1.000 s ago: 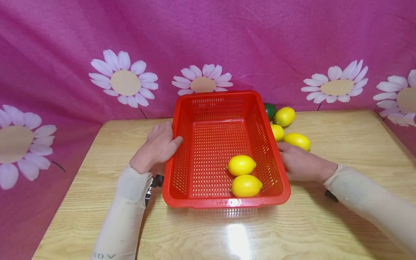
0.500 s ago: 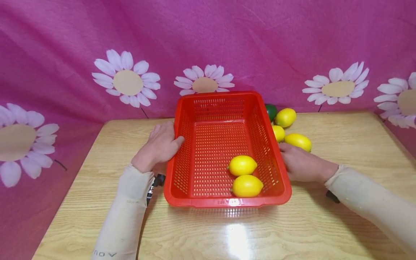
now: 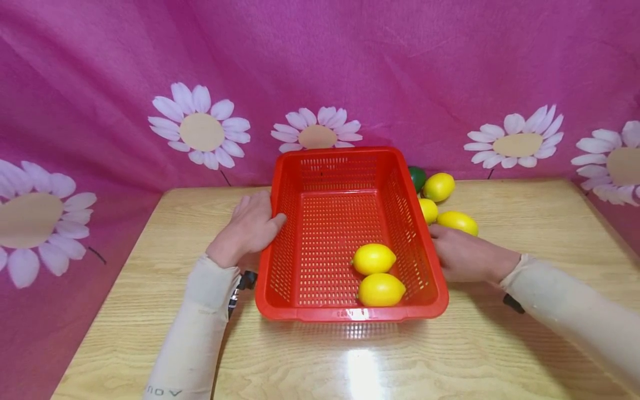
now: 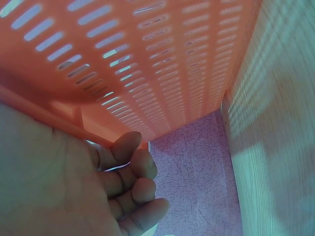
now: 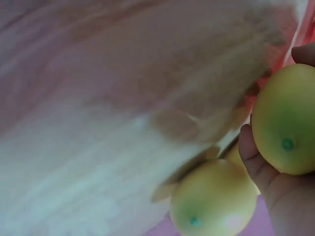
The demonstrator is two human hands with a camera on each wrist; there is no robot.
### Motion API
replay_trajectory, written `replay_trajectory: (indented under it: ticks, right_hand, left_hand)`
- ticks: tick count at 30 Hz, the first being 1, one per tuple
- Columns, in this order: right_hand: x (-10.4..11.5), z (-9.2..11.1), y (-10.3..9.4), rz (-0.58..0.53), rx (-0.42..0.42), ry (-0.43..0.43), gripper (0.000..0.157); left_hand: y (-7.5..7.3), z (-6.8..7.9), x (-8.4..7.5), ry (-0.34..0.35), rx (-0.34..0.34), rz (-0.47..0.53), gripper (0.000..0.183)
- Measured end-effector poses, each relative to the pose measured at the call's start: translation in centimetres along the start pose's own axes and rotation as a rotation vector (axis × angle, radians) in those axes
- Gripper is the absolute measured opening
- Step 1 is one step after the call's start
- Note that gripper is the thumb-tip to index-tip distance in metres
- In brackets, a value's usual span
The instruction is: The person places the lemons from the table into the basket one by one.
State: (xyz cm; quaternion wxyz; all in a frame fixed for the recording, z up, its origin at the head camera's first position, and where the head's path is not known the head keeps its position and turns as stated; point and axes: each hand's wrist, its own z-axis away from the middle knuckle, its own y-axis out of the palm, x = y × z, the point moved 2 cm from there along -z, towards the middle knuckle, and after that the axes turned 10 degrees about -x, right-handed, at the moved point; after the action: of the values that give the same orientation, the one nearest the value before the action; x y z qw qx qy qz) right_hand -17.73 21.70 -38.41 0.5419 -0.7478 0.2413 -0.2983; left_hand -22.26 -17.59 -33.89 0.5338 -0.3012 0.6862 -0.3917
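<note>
A red plastic basket (image 3: pixel 340 222) with slotted walls stands on the table, and two lemons (image 3: pixel 382 289) lie inside at its near right. My left hand (image 3: pixel 250 228) grips the basket's left rim, thumb over the top and the other fingers curled beneath it in the left wrist view. Outside the right wall, my right hand (image 3: pixel 465 253) is low by the table, partly hidden by the basket in the head view. In the right wrist view it holds a lemon (image 5: pixel 285 118) between thumb and fingers. Another lemon (image 5: pixel 214 199) lies just beyond that hand.
Right of the basket lie a few more lemons (image 3: pixel 439 187) and a dark green fruit (image 3: pixel 417 178), partly hidden by the basket wall. A pink cloth (image 3: pixel 400 66) with white flowers hangs behind the wooden table (image 3: pixel 530 222).
The head view has tilted slightly, so everything sits a little lower in it. Both hands, the basket and the lemons keep their places relative to one another.
</note>
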Motion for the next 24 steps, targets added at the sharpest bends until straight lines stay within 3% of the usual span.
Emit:
replay_trajectory:
  ticks: [15,24]
  right_hand:
    - [-0.1,-0.8,-3.0,0.095,-0.007,-0.028,0.049]
    - [-0.1,-1.2,-4.8,0.114,-0.092,-0.079,0.039]
  left_hand:
    - [0.1,0.0,0.1,0.003,-0.01,0.008,0.013]
    - [0.2,0.0,0.1,-0.005,-0.01,-0.016,0.02]
